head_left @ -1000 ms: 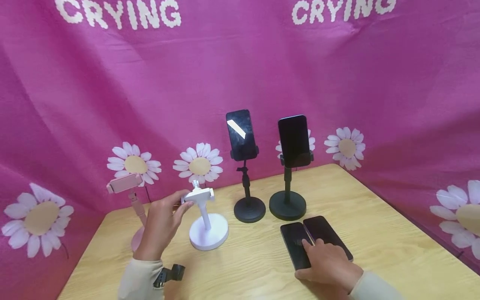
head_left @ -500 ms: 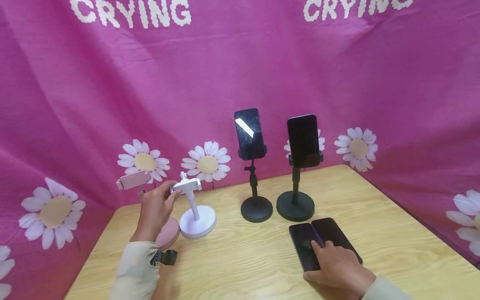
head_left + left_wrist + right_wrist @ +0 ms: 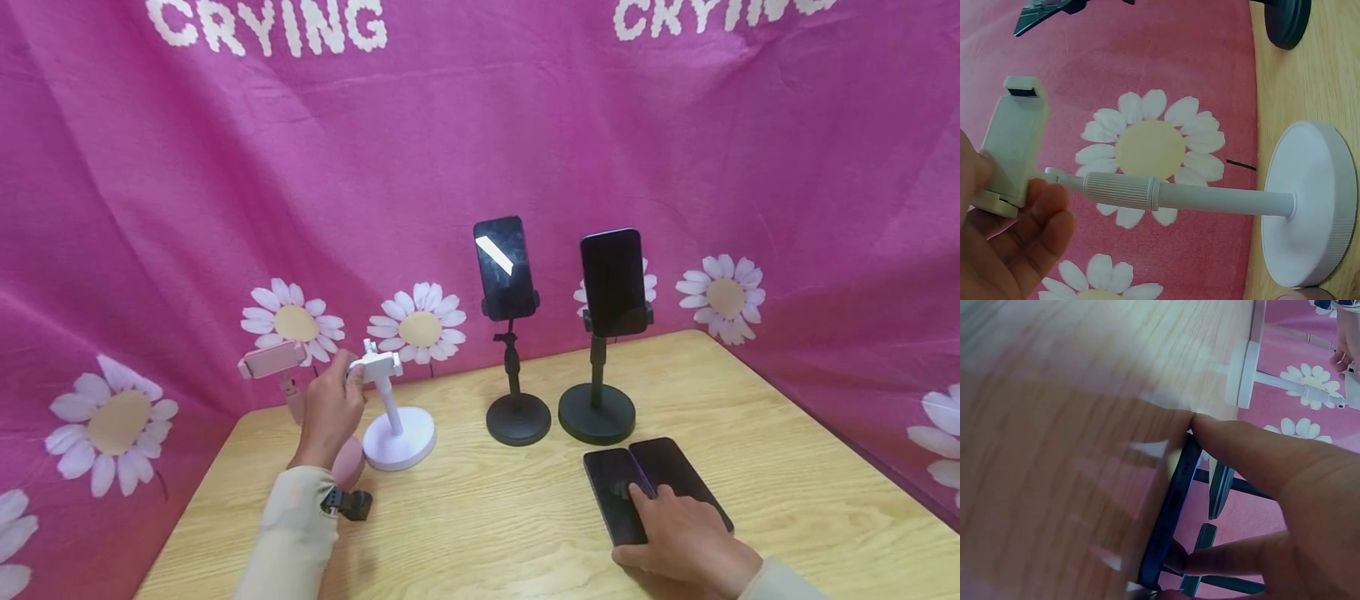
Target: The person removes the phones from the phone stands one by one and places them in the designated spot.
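Note:
My left hand (image 3: 332, 410) grips the near-left end of the white phone stand's clamp (image 3: 377, 367). In the left wrist view the thumb lies on the front of the clamp (image 3: 1016, 147), with fingers curled behind it. The stand's round base (image 3: 1300, 200) rests on the table, and its clamp holds no phone. My right hand (image 3: 678, 533) is on the left of two black smartphones lying side by side. Its thumb is at the near left corner of that smartphone (image 3: 611, 483), the index finger over its right side. The other smartphone (image 3: 678, 471) lies against it.
A pink phone stand (image 3: 273, 360) stands left, partly hidden behind my left hand. Two black stands, one base (image 3: 517, 419) left and one base (image 3: 596, 414) right, hold upright phones. A pink flowered cloth (image 3: 450, 150) hangs behind the wooden table (image 3: 465, 517).
My left hand has shifted the white stand left and back, close to the pink stand. My right hand stays on the left smartphone. The head view has turned slightly.

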A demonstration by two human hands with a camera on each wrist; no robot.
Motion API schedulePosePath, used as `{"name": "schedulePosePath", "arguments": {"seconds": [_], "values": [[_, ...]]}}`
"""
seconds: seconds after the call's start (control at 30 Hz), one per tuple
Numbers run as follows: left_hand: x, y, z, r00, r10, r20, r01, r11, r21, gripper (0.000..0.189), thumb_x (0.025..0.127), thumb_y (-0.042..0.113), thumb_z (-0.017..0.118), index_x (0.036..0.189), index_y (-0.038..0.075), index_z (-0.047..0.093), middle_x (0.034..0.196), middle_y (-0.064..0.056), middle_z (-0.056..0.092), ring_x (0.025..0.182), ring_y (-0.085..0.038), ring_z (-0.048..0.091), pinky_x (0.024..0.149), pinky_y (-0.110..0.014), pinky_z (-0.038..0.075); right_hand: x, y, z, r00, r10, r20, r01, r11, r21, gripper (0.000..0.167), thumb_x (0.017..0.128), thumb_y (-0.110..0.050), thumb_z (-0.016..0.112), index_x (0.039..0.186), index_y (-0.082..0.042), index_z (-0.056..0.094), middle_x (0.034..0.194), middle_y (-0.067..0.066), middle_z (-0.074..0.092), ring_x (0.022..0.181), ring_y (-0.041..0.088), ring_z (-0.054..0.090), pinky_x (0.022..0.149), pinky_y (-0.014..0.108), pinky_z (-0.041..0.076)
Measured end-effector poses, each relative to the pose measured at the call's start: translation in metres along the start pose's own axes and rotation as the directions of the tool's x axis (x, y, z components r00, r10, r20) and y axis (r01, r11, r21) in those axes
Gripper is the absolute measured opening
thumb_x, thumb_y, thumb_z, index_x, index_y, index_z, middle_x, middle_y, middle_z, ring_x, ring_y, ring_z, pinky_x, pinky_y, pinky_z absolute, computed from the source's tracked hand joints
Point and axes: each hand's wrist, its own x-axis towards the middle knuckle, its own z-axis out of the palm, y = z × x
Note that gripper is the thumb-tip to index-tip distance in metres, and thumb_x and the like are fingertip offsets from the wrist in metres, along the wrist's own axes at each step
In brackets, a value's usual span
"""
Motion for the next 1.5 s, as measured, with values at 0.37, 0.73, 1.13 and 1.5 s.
{"name": "schedulePosePath", "arguments": {"seconds": [0.37, 0.73, 1.13, 1.5], "values": [[0.009, 0.002, -0.005, 0.999, 0.032, 0.039, -0.034, 0.999, 0.033, 0.007, 0.098, 0.011, 0.05, 0.094, 0.008, 0.054, 0.062, -0.008, 0.049, 0.061, -0.026, 0.047, 0.056, -0.033, 0.035, -0.002, -0.001, -0.003, 0.999, -0.036, -0.026, 0.036, 0.999, 0.005, 0.092, 0.069, -0.064, 0.073, 0.13, 0.003, 0.055, 0.106, 0.02, 0.061, 0.085, 0.03, 0.06, 0.071, 0.054, 0.051], [0.022, 0.009, -0.01, 0.996, -0.008, 0.09, 0.006, 1.0, 0.029, 0.016, 0.101, 0.016, 0.044, 0.092, 0.007, 0.054, 0.064, -0.009, 0.046, 0.063, -0.028, 0.045, 0.056, -0.034, 0.034, -0.004, -0.001, -0.004, 0.999, -0.041, -0.023, 0.041, 0.999, 0.0, 0.092, 0.07, -0.06, 0.074, 0.128, 0.008, 0.054, 0.107, 0.022, 0.062, 0.087, 0.033, 0.062, 0.07, 0.052, 0.05], [0.015, 0.006, -0.019, 0.989, -0.056, 0.14, 0.049, 0.998, 0.05, 0.023, 0.104, 0.025, 0.039, 0.102, 0.006, 0.051, 0.07, -0.01, 0.049, 0.065, -0.026, 0.048, 0.054, -0.033, 0.037, -0.002, -0.002, -0.008, 0.997, -0.053, -0.056, 0.052, 0.998, -0.031, 0.093, 0.071, -0.06, 0.074, 0.126, 0.013, 0.054, 0.101, 0.023, 0.063, 0.084, 0.035, 0.062, 0.067, 0.052, 0.05], [0.011, 0.013, -0.021, 0.997, -0.055, 0.061, 0.054, 0.998, 0.028, 0.023, 0.1, 0.024, 0.051, 0.111, 0.003, 0.055, 0.079, -0.013, 0.058, 0.07, -0.026, 0.052, 0.061, -0.034, 0.039, -0.003, 0.004, -0.009, 1.0, -0.023, -0.007, 0.023, 1.0, 0.02, 0.093, 0.072, -0.06, 0.074, 0.122, 0.015, 0.053, 0.103, 0.022, 0.063, 0.086, 0.035, 0.062, 0.07, 0.054, 0.05]]}}
